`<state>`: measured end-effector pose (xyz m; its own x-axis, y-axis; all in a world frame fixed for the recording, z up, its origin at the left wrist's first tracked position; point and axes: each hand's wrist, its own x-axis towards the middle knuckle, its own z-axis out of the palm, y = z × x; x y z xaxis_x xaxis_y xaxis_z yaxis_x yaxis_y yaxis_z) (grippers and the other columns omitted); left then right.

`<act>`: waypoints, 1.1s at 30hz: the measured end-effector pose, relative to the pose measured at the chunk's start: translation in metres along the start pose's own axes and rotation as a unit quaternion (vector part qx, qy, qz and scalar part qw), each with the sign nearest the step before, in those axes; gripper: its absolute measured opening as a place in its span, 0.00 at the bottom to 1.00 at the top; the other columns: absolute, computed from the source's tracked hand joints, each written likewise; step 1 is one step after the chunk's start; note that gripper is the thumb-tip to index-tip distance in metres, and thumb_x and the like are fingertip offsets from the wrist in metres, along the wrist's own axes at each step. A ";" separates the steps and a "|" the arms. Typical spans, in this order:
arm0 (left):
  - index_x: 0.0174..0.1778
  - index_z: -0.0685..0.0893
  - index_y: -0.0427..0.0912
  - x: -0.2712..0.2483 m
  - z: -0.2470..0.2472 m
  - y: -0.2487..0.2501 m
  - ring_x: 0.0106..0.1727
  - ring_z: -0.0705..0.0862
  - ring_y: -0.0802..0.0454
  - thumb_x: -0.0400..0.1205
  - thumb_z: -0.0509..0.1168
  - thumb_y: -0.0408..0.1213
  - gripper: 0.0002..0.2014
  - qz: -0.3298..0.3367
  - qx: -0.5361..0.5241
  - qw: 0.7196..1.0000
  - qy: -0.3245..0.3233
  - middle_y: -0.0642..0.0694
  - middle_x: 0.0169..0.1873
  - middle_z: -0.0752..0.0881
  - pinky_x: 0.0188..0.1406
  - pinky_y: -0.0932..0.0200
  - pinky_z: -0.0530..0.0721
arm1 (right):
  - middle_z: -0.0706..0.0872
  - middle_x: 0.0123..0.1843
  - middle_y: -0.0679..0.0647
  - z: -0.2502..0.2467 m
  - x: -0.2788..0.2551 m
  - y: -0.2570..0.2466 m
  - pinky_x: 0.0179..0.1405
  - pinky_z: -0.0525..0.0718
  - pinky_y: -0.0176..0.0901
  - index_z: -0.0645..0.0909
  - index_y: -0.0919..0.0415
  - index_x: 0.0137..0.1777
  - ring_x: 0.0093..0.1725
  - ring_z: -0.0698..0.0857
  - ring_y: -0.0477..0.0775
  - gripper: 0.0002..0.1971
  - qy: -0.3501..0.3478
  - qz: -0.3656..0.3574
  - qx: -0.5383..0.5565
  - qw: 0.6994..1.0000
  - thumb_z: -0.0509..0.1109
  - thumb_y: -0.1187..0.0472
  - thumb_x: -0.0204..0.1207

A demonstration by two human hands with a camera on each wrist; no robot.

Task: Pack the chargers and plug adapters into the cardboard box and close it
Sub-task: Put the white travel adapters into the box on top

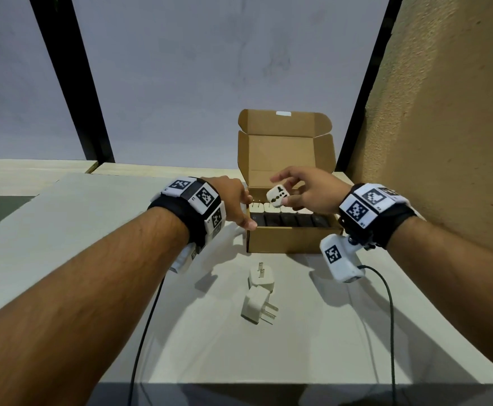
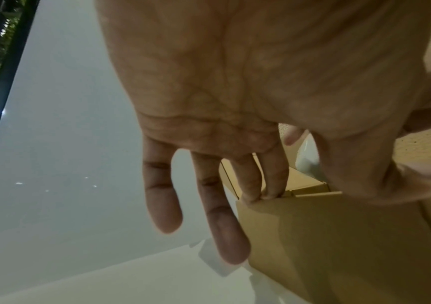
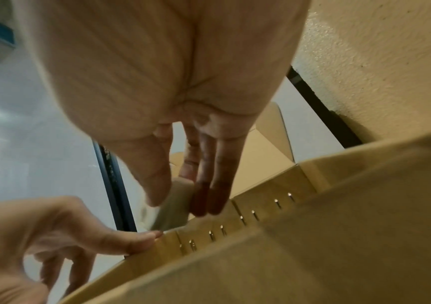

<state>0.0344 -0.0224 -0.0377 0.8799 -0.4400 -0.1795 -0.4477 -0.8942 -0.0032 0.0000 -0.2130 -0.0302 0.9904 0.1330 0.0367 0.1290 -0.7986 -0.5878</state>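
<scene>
An open cardboard box (image 1: 289, 240) stands mid-table with its lid upright. Inside are a back row of white chargers (image 1: 270, 207) with prongs up and a front row of black ones (image 1: 295, 219). My right hand (image 1: 283, 191) pinches a white plug adapter (image 1: 277, 197) between thumb and fingers just above the box's left part; the adapter (image 3: 175, 209) also shows in the right wrist view. My left hand (image 1: 246, 212) rests on the box's left front corner, thumb on the rim, fingers (image 2: 248, 181) straight against the left wall. Two white chargers (image 1: 261, 278) (image 1: 257, 307) lie on the table before the box.
A textured tan wall (image 1: 444, 142) rises close to the right of the box. A black post (image 1: 72, 83) stands at the back left. Black cables (image 1: 143, 332) run from both wrists across the pale table (image 1: 93, 230) toward its front edge.
</scene>
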 end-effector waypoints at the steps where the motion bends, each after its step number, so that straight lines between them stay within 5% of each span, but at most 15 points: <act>1: 0.77 0.72 0.53 0.000 -0.001 0.000 0.70 0.78 0.46 0.72 0.68 0.65 0.38 0.003 0.000 1.000 0.000 0.49 0.70 0.80 0.66 0.51 0.73 | 0.83 0.52 0.46 0.003 0.004 -0.002 0.56 0.87 0.48 0.78 0.47 0.67 0.52 0.87 0.53 0.26 0.007 -0.003 -0.019 1.000 0.79 0.63 0.70; 5: 0.78 0.72 0.53 -0.001 -0.001 -0.001 0.69 0.79 0.47 0.72 0.69 0.64 0.38 0.009 -0.006 1.000 0.003 0.48 0.68 0.82 0.65 0.52 0.73 | 0.87 0.58 0.48 0.013 0.021 -0.008 0.47 0.78 0.35 0.82 0.53 0.63 0.48 0.84 0.47 0.18 0.026 -0.015 -0.097 0.995 0.76 0.64 0.73; 12: 0.78 0.72 0.53 -0.003 0.002 -0.004 0.66 0.81 0.48 0.73 0.69 0.63 0.38 0.008 -0.036 0.999 0.010 0.47 0.65 0.85 0.54 0.58 0.70 | 0.89 0.57 0.50 0.028 0.032 -0.009 0.52 0.79 0.37 0.85 0.55 0.59 0.53 0.85 0.48 0.14 0.007 -0.005 -0.143 0.990 0.74 0.66 0.75; 19: 0.78 0.72 0.52 -0.002 0.002 -0.003 0.65 0.81 0.49 0.72 0.69 0.64 0.38 0.010 -0.033 0.999 0.013 0.48 0.66 0.84 0.54 0.59 0.71 | 0.89 0.58 0.51 0.031 0.036 -0.007 0.50 0.77 0.36 0.85 0.55 0.61 0.50 0.83 0.47 0.15 0.009 0.000 -0.149 0.989 0.73 0.67 0.75; 25: 0.78 0.72 0.52 -0.003 0.002 -0.003 0.66 0.80 0.49 0.73 0.69 0.63 0.37 0.014 -0.035 0.999 0.017 0.48 0.66 0.84 0.54 0.58 0.70 | 0.88 0.61 0.54 0.034 0.036 -0.007 0.56 0.78 0.38 0.84 0.57 0.63 0.60 0.84 0.53 0.15 0.011 -0.001 -0.157 0.988 0.71 0.68 0.77; 33: 0.78 0.72 0.52 -0.003 0.002 -0.003 0.64 0.81 0.49 0.74 0.69 0.62 0.37 0.013 -0.043 0.999 0.018 0.47 0.65 0.85 0.53 0.59 0.70 | 0.88 0.58 0.51 0.032 0.038 -0.011 0.54 0.80 0.40 0.85 0.56 0.60 0.54 0.83 0.50 0.14 0.014 0.008 -0.139 0.990 0.72 0.67 0.76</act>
<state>0.0326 -0.0179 -0.0392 0.8738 -0.4646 -0.1439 -0.4568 -0.8855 0.0850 0.0347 -0.1806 -0.0484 0.9928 0.1062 0.0548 0.1186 -0.9314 -0.3443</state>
